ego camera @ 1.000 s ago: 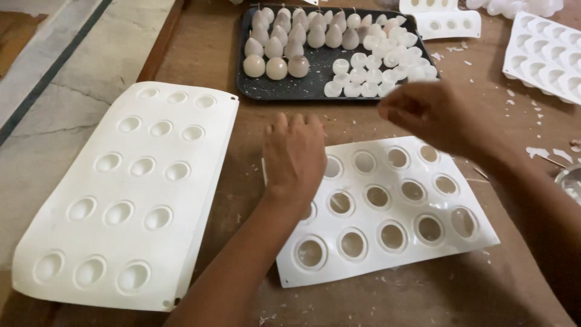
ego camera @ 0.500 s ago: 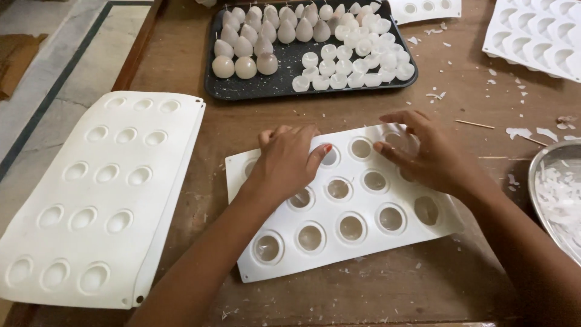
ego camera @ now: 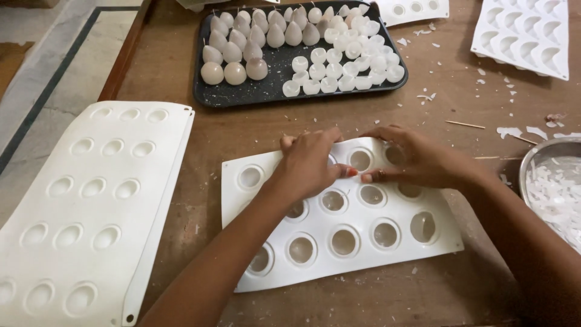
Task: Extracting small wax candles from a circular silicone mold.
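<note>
A white silicone mould (ego camera: 339,242) with round cavities holding pale wax pieces lies on the brown table in front of me. My left hand (ego camera: 308,163) and my right hand (ego camera: 417,160) both grip its far edge and bend it upward around one cavity, fingertips nearly meeting. A black tray (ego camera: 275,66) farther back holds several drop-shaped wax candles with wicks on the left and small round wax cups on the right.
A second white mould (ego camera: 85,206) with empty cavities lies at the left, overhanging the table edge. Another mould (ego camera: 526,33) sits at the back right. A metal bowl (ego camera: 548,154) with wax flakes is at the right. Wax crumbs (ego camera: 426,97) litter the table.
Both hands moved onto the mould's far edge and came together, lifting and flexing it. The view shifted closer to the mould.
</note>
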